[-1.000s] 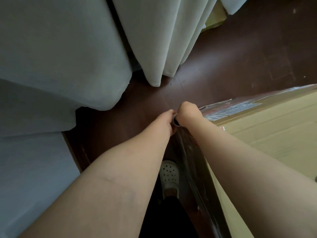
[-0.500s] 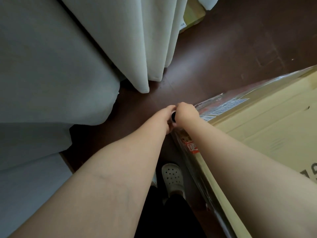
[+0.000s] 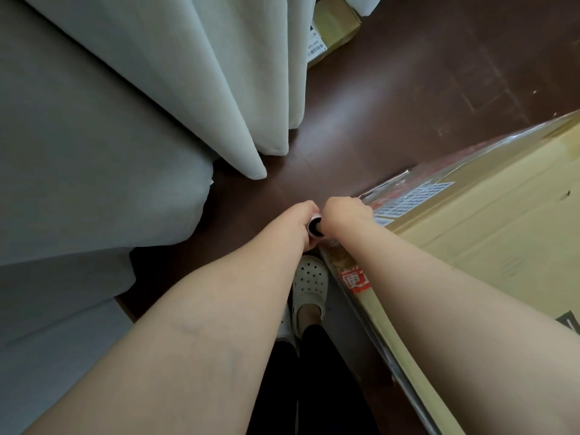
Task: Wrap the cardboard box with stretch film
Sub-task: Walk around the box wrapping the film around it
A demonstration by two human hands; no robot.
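A large cardboard box (image 3: 489, 246) fills the right side, its near corner and side faces covered in shiny stretch film (image 3: 405, 183). The stretch film roll (image 3: 314, 228) stands upright at that corner; only its dark hollow core end shows. My left hand (image 3: 303, 221) grips the roll from the left and my right hand (image 3: 343, 216) grips it from the right. Both arms reach straight down, and the rest of the roll is hidden under the hands.
Pale curtains (image 3: 219, 89) and a grey cloth-covered surface (image 3: 78, 183) hang close on the left. My white clog (image 3: 309, 287) stands on the dark brown floor (image 3: 408, 89) beside the box. A smaller cardboard box (image 3: 332, 29) sits behind the curtain at top.
The view has swung along the box: the curtains slid left, more of the box top and a red label came into sight. Both hands kept their grip on the roll at the corner.
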